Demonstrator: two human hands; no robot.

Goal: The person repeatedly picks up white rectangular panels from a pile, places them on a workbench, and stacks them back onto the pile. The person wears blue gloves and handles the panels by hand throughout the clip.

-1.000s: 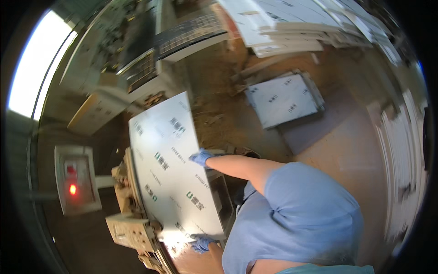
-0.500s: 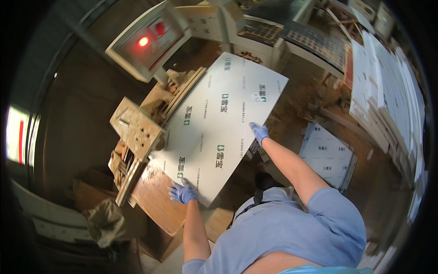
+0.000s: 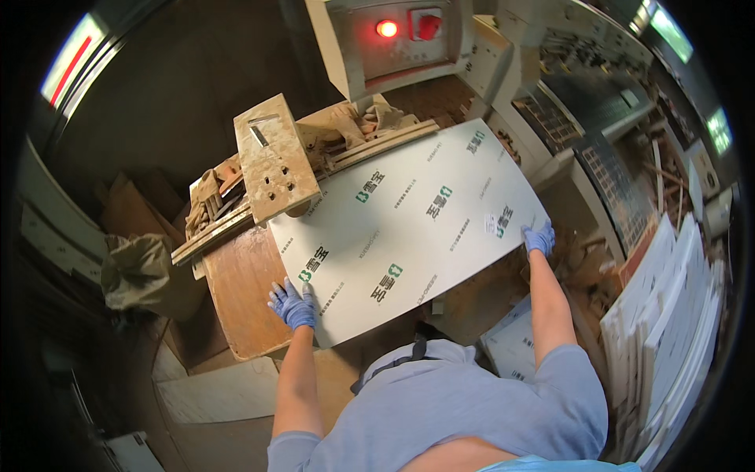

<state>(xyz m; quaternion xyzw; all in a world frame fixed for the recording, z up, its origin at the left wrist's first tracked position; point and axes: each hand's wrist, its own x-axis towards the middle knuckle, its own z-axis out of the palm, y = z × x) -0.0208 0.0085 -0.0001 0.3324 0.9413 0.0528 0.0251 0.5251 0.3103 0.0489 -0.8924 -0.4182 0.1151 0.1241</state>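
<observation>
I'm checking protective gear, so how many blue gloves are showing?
2: one blue glove on the left hand, at the left edge of the white board; the other on the right hand, at its right end. Others could be hidden.

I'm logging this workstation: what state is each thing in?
Printed white panel: lying flat
Left hand: gloved, fingers spread at the panel's edge
Right hand: gloved, at the panel's right end
Indicator light: lit red
Red switch: setting unclear
Drilled block: dusty
Cloth sack: crumpled
White boards: stacked
</observation>
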